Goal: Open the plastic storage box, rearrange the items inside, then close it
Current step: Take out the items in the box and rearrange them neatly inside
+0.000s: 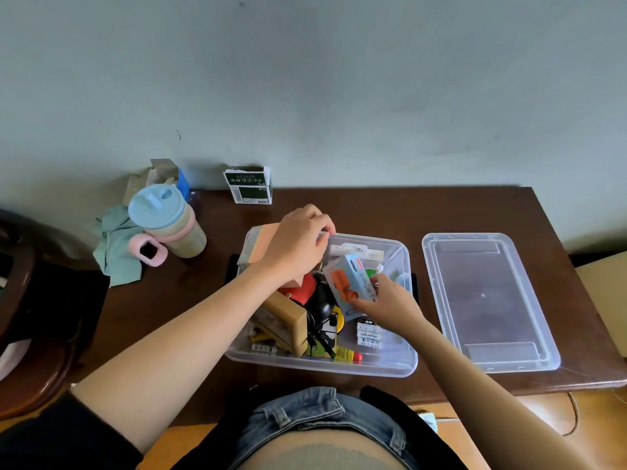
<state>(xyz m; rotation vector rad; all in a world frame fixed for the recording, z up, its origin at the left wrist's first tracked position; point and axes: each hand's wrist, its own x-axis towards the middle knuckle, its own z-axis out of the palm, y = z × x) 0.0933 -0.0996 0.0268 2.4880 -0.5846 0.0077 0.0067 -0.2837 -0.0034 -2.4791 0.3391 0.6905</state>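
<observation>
the fingers of the right hand are pinching the lower end of a pale blue packet with an orange item printed on it, holding it tilted above the middle of the clear plastic storage box. the fingers of the left hand are curling down over the far rim of the box, beside a peach-coloured pad standing at the far left corner; what they are gripping, if anything, i cannot tell. the box is sitting open on the dark brown surface, just in front of the person. inside it are lying a tan cardboard box, a red object, a black cable, white batteries and a yellow tube. the clear lid is lying flat on the surface just to the right of the box, apart from it. at the far left a cup with a blue lid is standing near a green cloth, and a small dark green carton is standing against the wall.
</observation>
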